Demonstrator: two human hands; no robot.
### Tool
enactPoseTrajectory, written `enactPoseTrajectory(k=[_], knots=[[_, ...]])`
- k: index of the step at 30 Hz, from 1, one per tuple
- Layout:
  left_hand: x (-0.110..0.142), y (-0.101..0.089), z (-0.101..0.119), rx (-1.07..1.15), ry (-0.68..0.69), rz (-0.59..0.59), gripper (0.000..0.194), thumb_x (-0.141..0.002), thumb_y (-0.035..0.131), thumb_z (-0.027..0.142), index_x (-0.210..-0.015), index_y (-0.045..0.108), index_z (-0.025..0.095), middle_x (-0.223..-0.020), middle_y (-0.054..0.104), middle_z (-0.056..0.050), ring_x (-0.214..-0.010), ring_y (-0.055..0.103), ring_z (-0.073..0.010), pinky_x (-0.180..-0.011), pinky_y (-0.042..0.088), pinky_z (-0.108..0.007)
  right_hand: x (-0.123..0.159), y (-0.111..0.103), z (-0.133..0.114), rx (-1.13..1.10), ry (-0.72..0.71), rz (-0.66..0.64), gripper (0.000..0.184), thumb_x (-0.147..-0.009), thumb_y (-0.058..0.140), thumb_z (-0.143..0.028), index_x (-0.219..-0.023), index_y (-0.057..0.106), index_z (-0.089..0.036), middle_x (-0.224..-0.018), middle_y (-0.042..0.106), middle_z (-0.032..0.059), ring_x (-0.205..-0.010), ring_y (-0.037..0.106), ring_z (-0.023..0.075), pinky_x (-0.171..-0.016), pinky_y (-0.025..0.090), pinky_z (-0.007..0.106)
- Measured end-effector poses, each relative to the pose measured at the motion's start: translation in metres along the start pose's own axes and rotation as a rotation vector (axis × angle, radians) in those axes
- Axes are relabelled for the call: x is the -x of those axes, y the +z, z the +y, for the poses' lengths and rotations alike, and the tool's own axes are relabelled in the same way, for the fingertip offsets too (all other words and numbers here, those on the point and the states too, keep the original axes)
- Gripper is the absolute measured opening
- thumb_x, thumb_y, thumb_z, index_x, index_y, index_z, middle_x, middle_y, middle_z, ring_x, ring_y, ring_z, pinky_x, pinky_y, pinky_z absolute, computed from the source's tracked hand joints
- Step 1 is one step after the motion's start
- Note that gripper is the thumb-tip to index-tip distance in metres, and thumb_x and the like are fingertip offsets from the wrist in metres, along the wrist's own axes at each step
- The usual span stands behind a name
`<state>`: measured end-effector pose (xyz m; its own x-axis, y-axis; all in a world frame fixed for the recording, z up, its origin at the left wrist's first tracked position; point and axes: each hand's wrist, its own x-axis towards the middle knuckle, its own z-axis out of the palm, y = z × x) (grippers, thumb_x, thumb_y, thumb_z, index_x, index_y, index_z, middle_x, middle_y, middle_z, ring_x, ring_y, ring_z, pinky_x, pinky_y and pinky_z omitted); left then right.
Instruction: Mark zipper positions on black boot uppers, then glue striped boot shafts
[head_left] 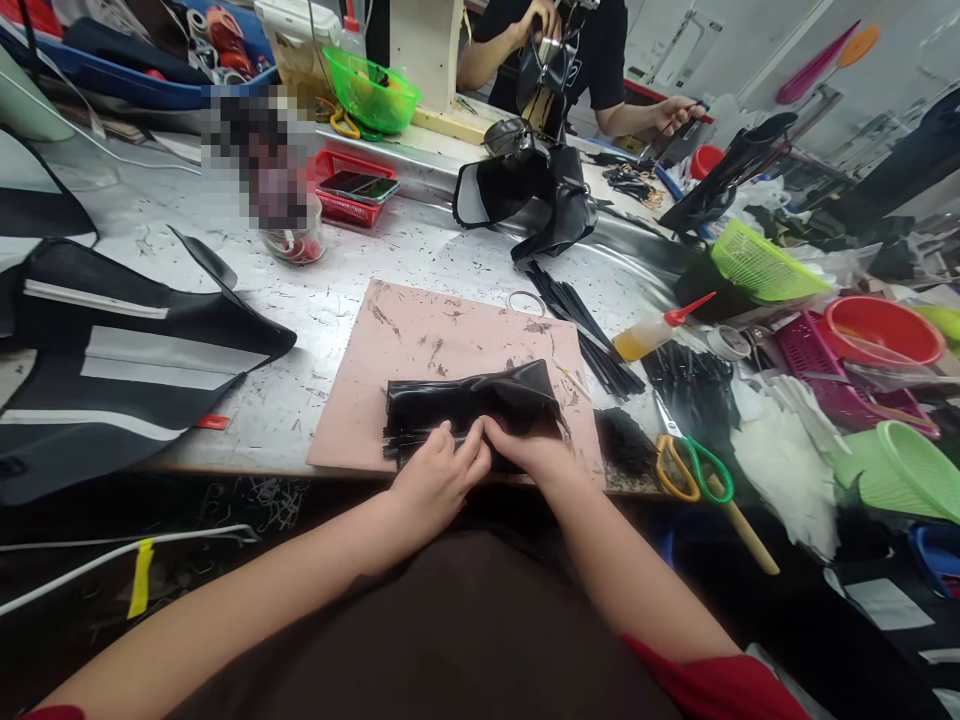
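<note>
At the left of the desk [289,405], a black panel with white strips [60,368] lies well apart from my work. The pink board [484,335] comes next, set at the desk's near edge, and on its near half is the black folded piece [442,402] I have my fingers on. Its long axis runs left to right, roughly along the desk's near edge, with the left end squared off and the right end rising to a peak toward the board's right edge. My left hand [441,468] comes in from the near edge, fingers bent, tips on the near side of the piece around the middle of its length. My right hand [529,448] lies across the near side of the right end, its thumb reaching left so that the tips of both hands almost meet. The piece thus lies straight ahead of both, toward the desk's far edge, and neither hand is nearer, since both touch it. Whether either is pinching or only pressing I cannot tell; the undersides are hidden. Right of the board, the black strips [585,335] slant toward the desk's near right, then the scissors [684,442] sit near that edge.
</note>
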<state>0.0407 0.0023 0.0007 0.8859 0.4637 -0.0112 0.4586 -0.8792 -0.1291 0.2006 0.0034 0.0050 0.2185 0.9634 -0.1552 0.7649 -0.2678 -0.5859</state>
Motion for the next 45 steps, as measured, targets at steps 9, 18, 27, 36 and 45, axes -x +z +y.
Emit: enactPoseTrajectory(k=[9, 18, 27, 36, 45], knots=[[-0.012, -0.005, 0.006, 0.041, -0.001, -0.036, 0.055, -0.077, 0.054, 0.041, -0.116, 0.046, 0.003, -0.125, 0.045, -0.027, -0.117, 0.042, -0.0358, -0.089, 0.033, -0.041, -0.003, -0.049, 0.032, -0.353, 0.019, -0.155, 0.042, -0.073, 0.056, -0.036, -0.111, 0.058, -0.018, -0.114, 0.061, 0.0077, -0.11, 0.053, 0.0238, -0.095, 0.04, 0.038], [-0.012, -0.002, 0.012, 0.016, -0.046, -0.034, 0.057, -0.076, 0.053, 0.043, -0.117, 0.046, 0.005, -0.133, 0.038, -0.025, -0.119, 0.039, -0.0373, -0.089, 0.033, -0.041, -0.018, -0.039, 0.024, 0.115, -0.049, -0.005, 0.034, -0.083, 0.046, -0.038, -0.102, 0.062, -0.015, -0.1, 0.066, 0.0127, -0.096, 0.06, 0.0263, -0.082, 0.046, 0.034], [-0.022, -0.006, 0.01, 0.013, -0.013, -0.017, 0.06, -0.073, 0.056, 0.043, -0.121, 0.043, 0.01, -0.135, 0.036, -0.022, -0.111, 0.045, -0.0355, -0.086, 0.033, -0.041, -0.021, -0.045, 0.022, 0.247, -0.097, 0.009, 0.034, -0.08, 0.05, -0.034, -0.106, 0.06, -0.017, -0.103, 0.065, 0.0104, -0.098, 0.059, 0.024, -0.082, 0.046, 0.032], [-0.042, -0.018, 0.011, 0.006, 0.035, -0.06, 0.064, -0.071, 0.058, 0.047, -0.12, 0.044, 0.008, -0.133, 0.039, -0.023, -0.104, 0.048, -0.0333, -0.083, 0.034, -0.039, -0.025, -0.045, 0.023, 0.169, -0.086, 0.006, 0.032, -0.077, 0.054, -0.032, -0.105, 0.062, -0.019, -0.104, 0.065, 0.0106, -0.103, 0.057, 0.026, -0.087, 0.045, 0.036], [-0.054, -0.018, 0.005, 0.206, 0.01, 0.007, 0.055, -0.065, 0.06, 0.053, -0.101, 0.054, 0.011, -0.116, 0.055, -0.015, -0.102, 0.048, -0.0263, -0.089, 0.032, -0.036, -0.034, -0.055, 0.043, -0.043, -0.201, -0.022, 0.044, -0.067, 0.066, -0.027, -0.109, 0.059, -0.018, -0.114, 0.061, 0.0078, -0.107, 0.054, 0.0209, -0.091, 0.043, 0.033]])
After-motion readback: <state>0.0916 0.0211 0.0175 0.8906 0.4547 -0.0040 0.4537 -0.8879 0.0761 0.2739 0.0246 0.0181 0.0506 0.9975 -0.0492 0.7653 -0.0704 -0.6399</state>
